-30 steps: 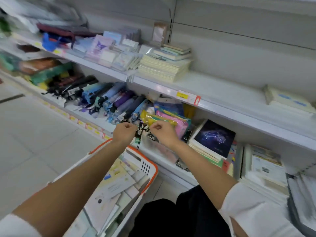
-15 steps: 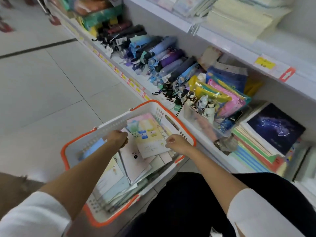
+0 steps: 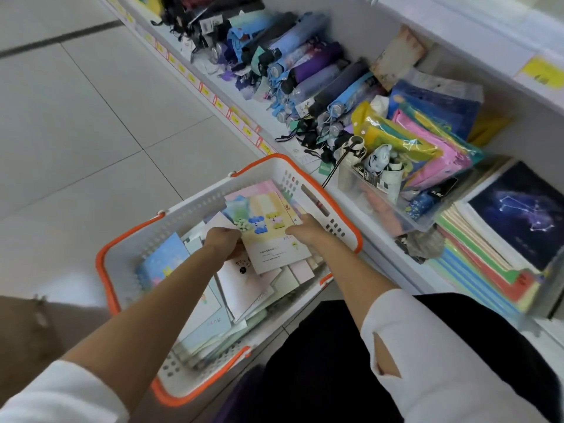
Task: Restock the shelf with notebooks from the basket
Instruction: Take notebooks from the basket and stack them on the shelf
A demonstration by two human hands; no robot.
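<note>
- I am losing the fingertips of the left hand [image 3: 224, 243] and right hand [image 3: 305, 232] under the edges of the pastel notebook [image 3: 271, 239] they are gripping.
- The left forearm [image 3: 171, 300] and the top covers are hiding most of the notebooks [image 3: 244, 288] lying lower in the basket [image 3: 189, 209].
- The pastel notebook's print is coming through too small for me to read.
- The yellow price label [image 3: 541, 71] on the upper shelf [image 3: 457, 47] is blurring and running off the right edge.
- The right edge is cutting the constellation notebook [image 3: 522, 215], and the coloured stack [image 3: 488, 270] beneath is smearing.
</note>
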